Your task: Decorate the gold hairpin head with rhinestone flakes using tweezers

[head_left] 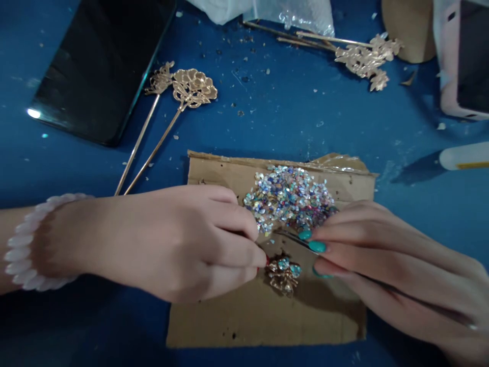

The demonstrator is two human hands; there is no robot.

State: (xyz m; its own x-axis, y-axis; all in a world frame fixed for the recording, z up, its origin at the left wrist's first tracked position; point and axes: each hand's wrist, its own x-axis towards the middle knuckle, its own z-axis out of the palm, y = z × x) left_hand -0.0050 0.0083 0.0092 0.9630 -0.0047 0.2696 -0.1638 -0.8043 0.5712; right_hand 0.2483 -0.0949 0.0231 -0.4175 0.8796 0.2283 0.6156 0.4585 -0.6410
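Note:
My left hand (183, 239), with a pale beaded bracelet (23, 250) at the wrist, is closed on a gold-coloured flower hairpin (283, 278). Its flower head shows at my fingertips, with a few turquoise chips on the petals; any stem is hidden by the hand. My right hand (389, 270) grips thin dark tweezers (414, 298). Their tips lie at the lower edge of a pile of shiny multicoloured chips (288, 196), just above the flower head. Whether the tips hold a chip, I cannot tell. A sheet of cardboard (267, 326) lies under the pile and the flower.
Two gold hairpins (194, 89) lie beside a dark phone (99, 66) at upper left. More hairpins (362, 58) rest near a clear plastic bag (298, 18). A pale-cased phone (468, 61) and a whitish tube (466, 155) are at right on the blue table (275, 122).

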